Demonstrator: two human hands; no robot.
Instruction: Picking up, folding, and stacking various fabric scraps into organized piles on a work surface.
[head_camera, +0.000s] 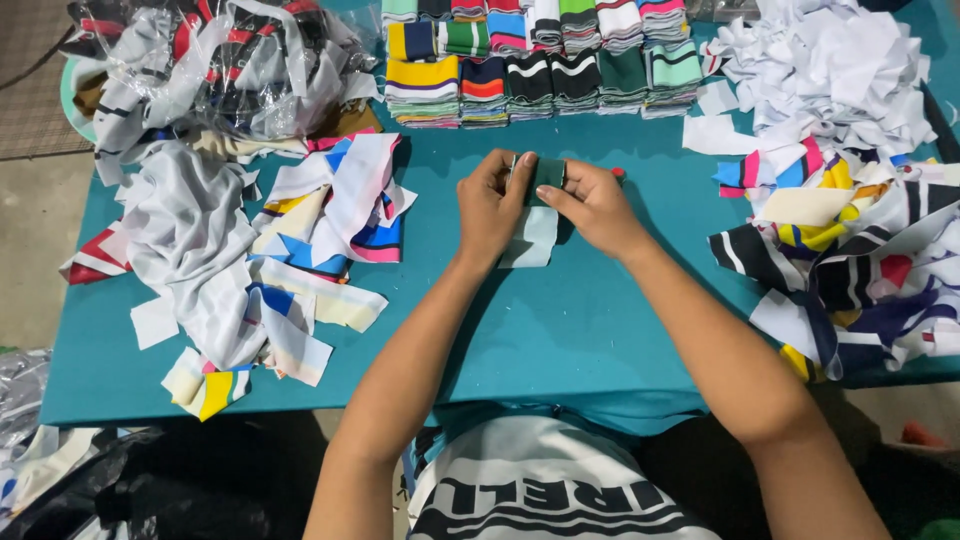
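Table (560, 340) came first in our view: a teal top, wide, carrying everything else. On its left lay a loose heap of fabric scraps (250, 250) in white, blue, yellow and pink; on its right a second heap (850, 260), striped dark and bright, with white offcuts (830, 70) above it. Along the far edge stood neat stacks of folded striped bands (530, 70). Near the middle we saw the left hand (490, 205) and the right hand (595, 205) close together, both pinched shut on a small dark green strip (546, 175), held just above the table with a pale piece (530, 240) lying under it. We judged the strip light, soft and limp, likely to fold or slip unless gripped at both short ends, as the fingers had it. It looked ribbed, dark green, narrow, with a red tip showing past the right hand.
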